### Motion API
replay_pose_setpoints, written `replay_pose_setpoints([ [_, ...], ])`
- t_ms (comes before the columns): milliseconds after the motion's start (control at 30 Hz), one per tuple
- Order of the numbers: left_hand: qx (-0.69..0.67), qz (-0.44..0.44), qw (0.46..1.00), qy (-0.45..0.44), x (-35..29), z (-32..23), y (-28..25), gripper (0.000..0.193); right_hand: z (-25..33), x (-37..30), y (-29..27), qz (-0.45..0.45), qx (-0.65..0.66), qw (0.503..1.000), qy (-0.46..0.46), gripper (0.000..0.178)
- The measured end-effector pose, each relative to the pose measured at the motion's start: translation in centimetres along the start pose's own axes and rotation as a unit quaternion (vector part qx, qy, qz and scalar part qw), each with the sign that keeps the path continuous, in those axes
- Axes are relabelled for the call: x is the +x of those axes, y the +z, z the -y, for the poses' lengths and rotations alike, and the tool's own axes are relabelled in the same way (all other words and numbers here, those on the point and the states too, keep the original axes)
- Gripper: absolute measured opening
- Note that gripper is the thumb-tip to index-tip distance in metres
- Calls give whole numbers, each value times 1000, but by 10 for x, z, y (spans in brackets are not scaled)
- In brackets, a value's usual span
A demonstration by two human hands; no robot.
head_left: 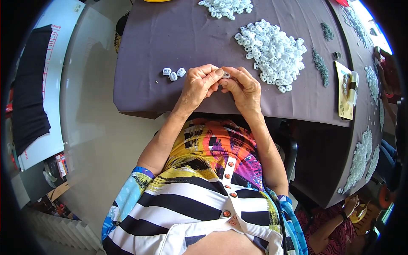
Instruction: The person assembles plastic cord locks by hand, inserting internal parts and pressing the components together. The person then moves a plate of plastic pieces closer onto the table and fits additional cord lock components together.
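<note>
In front of my body, over the near edge of the table, my two hands meet fingertip to fingertip. My right hand (244, 90) pinches a small white oval plastic piece (226, 75) with dark holes. My left hand (199, 85) is closed too, thumb against index finger, right beside that piece; what lies between its fingertips is hidden. On the cloth left of my left hand, three similar white oval pieces with dark marks (173, 76) lie close together. A tiny bit (156, 81) rests near them. Beyond my right hand spreads a large heap of white oval pieces (274, 53).
A grey cloth covers the table (178, 38). Another white heap (225, 6) lies at the far edge. Small grey parts (321, 67) form piles to the right, near a yellowish board (343, 91). A co-worker's arm (327, 229) shows at the lower right.
</note>
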State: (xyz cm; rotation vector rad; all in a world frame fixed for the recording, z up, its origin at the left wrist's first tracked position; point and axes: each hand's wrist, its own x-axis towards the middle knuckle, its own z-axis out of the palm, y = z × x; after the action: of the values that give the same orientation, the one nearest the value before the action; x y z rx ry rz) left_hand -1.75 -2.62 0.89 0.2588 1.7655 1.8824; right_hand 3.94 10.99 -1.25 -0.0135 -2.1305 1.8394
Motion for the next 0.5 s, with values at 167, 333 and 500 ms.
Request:
replay_pose_setpoints([
  [167, -14, -6, 1000, 10, 0, 3, 4, 24, 0, -1, 0, 1, -5, 1000, -10, 25],
  [333, -10, -9, 1000, 9, 2, 4, 4, 23, 2, -1, 1, -3, -27, 1000, -15, 23],
  [500, -49, -9, 999, -5, 3, 6, 4, 25, 1, -1, 1, -5, -44, 999, -23, 22],
])
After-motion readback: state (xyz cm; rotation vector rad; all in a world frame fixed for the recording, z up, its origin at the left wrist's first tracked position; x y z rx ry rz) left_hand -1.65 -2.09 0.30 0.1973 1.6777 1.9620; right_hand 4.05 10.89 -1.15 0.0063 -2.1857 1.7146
